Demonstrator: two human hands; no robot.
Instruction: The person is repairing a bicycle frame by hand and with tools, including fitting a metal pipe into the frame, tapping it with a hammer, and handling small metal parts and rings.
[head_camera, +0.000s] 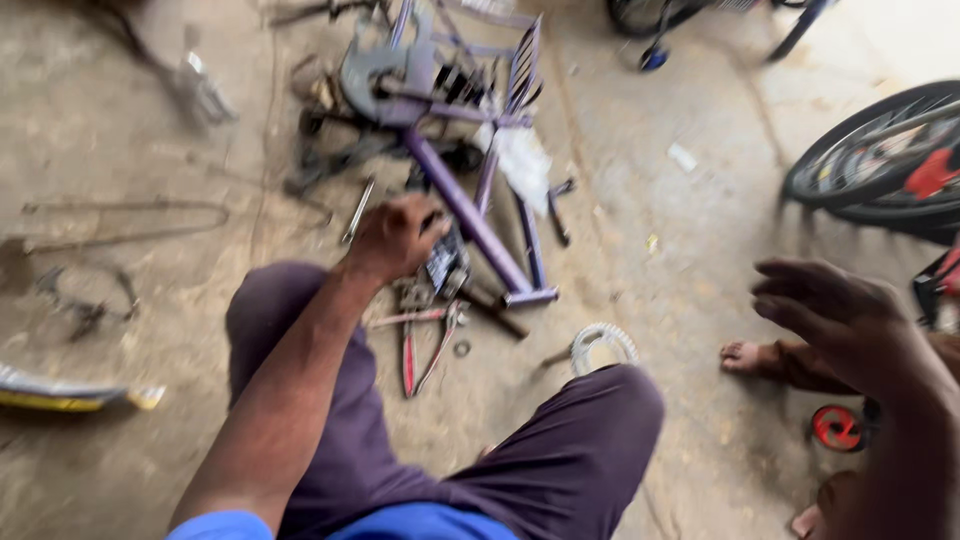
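On the floor, purple bike frame (470, 215), red-handled pliers (425, 350), toothed sprocket (603, 345)

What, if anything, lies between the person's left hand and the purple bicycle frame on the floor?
Nothing visible does. The left hand is already down beside the purple bicycle frame, at a small dark part next to the tube; the blur hides whether it grips it.
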